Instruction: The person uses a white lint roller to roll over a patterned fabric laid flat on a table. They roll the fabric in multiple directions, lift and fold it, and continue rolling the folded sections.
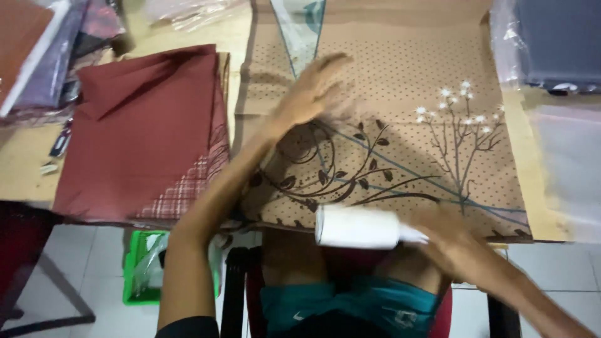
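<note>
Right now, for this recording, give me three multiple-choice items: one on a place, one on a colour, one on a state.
1. Where does the white lint roller lie?
A. at the near edge of the tan cloth
B. on the maroon cloth
C. on the floor

2. What colour is the folded cloth left of the patterned one?
A. blue
B. maroon
C. yellow

3. How is the left hand?
A. clenched in a fist
B. gripping a pen
C. open, flat over the tan cloth

Answers: 1 A, the right hand holds the roller at that edge; 2 B, it is dark red; 3 C, the fingers are spread and hold nothing.
</note>
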